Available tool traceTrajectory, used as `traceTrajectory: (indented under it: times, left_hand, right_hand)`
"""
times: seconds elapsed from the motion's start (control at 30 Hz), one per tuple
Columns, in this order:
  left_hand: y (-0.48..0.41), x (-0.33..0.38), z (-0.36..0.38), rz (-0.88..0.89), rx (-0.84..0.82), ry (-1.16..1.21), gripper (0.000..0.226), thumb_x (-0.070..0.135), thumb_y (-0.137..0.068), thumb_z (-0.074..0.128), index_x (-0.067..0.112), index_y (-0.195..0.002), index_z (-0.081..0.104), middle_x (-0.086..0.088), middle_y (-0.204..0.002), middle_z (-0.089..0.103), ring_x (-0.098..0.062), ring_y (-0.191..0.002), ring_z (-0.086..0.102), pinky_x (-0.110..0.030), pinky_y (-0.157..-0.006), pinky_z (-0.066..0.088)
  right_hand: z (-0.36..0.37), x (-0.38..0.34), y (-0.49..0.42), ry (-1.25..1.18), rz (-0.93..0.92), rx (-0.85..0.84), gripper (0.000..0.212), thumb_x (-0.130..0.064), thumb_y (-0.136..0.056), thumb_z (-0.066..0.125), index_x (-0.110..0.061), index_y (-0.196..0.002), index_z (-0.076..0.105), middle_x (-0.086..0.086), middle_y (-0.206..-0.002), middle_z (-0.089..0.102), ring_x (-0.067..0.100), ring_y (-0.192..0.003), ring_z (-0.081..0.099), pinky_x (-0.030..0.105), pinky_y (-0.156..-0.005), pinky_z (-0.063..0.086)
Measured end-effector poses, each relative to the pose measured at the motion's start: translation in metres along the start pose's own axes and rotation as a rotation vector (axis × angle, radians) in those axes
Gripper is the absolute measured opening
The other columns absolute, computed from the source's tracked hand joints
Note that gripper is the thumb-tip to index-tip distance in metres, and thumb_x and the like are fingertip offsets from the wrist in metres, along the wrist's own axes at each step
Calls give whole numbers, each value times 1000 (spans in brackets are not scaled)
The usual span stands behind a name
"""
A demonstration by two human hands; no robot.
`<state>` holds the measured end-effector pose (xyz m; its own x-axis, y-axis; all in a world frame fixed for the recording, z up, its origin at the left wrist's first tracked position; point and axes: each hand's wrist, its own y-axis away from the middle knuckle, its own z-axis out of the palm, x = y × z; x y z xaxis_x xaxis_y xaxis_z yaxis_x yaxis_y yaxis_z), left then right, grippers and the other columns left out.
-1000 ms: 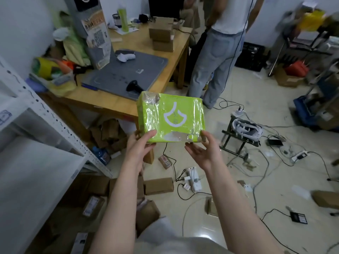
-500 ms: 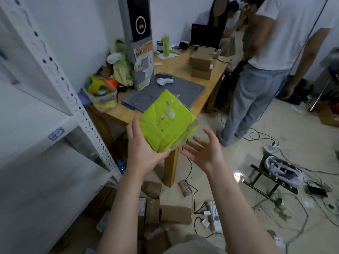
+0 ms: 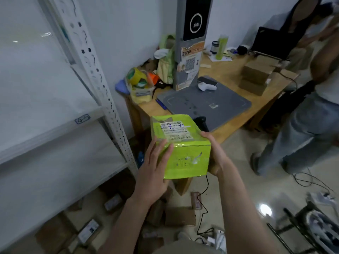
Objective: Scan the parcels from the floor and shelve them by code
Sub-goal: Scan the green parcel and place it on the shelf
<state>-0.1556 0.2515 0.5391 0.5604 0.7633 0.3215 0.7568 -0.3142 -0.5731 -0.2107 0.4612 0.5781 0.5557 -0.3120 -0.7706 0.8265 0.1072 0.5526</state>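
Observation:
I hold a lime-green parcel (image 3: 185,156) wrapped in clear tape in front of me, between both hands. Its white shipping label (image 3: 174,132) faces up, with blue handwriting across it. My left hand (image 3: 154,173) presses flat on the parcel's left side, and my right hand (image 3: 214,154) cups its right side and bottom corner. A black handheld scanner (image 3: 201,122) lies on the wooden table (image 3: 227,132) just behind the parcel, partly hidden by it. The white metal shelf rack (image 3: 102,92) stands at my left, with a handwritten tag (image 3: 82,119) on one shelf edge.
Several brown cardboard parcels (image 3: 179,216) lie on the floor under and beside the rack. A grey scanning mat (image 3: 205,105) and a tall kiosk (image 3: 190,41) sit on the table. A person in jeans (image 3: 302,129) stands at right. Cables (image 3: 203,204) and a black metal stand (image 3: 310,222) lie on the tiles.
The parcel has been turned so its label faces up instead of the logo side. My right hand, open half a second ago, now grips it. My view has swung left toward the rack.

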Motion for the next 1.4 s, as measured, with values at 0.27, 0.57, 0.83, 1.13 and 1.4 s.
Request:
traceTrajectory:
  times: [0.27, 0.57, 0.83, 1.13, 1.4]
  left_hand:
    - [-48, 7, 21, -1242, 11, 1164, 122, 84, -47, 76, 29, -149, 37, 4, -149, 48, -17, -127, 54, -49, -104, 44]
    - [-66, 29, 55, -1491, 54, 1205, 29, 45, -80, 69, 28, -103, 73, -4, -113, 75, -29, -110, 67, -57, -102, 49]
    - [-77, 18, 57, -1622, 252, 1065, 45, 55, -69, 79, 23, -99, 71, -1, -98, 76, -22, -94, 69, -40, -80, 56]
    - [-100, 1, 46, -1601, 413, 1020, 22, 42, -92, 62, 21, -96, 67, 5, -80, 74, -19, -85, 65, -36, -71, 51]
    - [-94, -15, 36, -1645, 505, 852, 34, 46, -81, 75, 18, -100, 70, 1, -102, 73, -18, -91, 70, -36, -78, 56]
  right_hand:
    - [-36, -7, -44, -98, -40, -173, 91, -41, -47, 84, -12, -130, 62, 19, -126, 67, 40, -115, 63, 52, -91, 53]
    - [-75, -8, -88, -72, -32, -256, 63, -41, -78, 69, -3, -128, 63, 20, -121, 68, 34, -107, 67, 39, -83, 55]
    - [-93, -28, -207, 507, -119, 556, 21, -18, -90, 65, -4, -106, 67, 17, -110, 69, 34, -102, 64, 42, -87, 53]
    - [-97, -23, -295, 875, -12, 460, 24, -11, -91, 59, -3, -114, 58, 19, -103, 65, 36, -93, 63, 49, -81, 58]
    - [-55, 0, -255, 668, -173, 332, 31, -29, -93, 60, -18, -122, 62, 10, -107, 69, 34, -99, 65, 53, -90, 54]
